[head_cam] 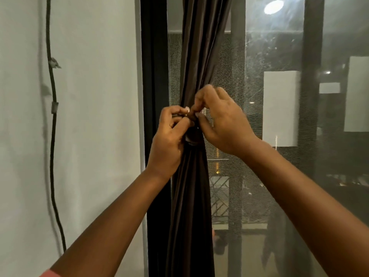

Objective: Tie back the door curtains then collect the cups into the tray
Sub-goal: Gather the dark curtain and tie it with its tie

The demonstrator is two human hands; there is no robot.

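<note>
The dark curtain [196, 56] is hanging gathered into a vertical bundle, its long axis running twelve to six o'clock beside the door frame [153, 76]. The left hand [169, 136] is gripping the bundle at nine o'clock while the right hand [221, 120], at three, is pinching the tie-back [190, 136]; both are meeting at the cinch. Cups and tray are not showing.

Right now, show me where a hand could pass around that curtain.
Free: the strip of mesh screen between the door frame and the curtain, above the hands, and the screen right of the curtain, below the right hand. Crowded: the gathered middle, where the left hand and both sets of fingers pinch the tie.
</note>
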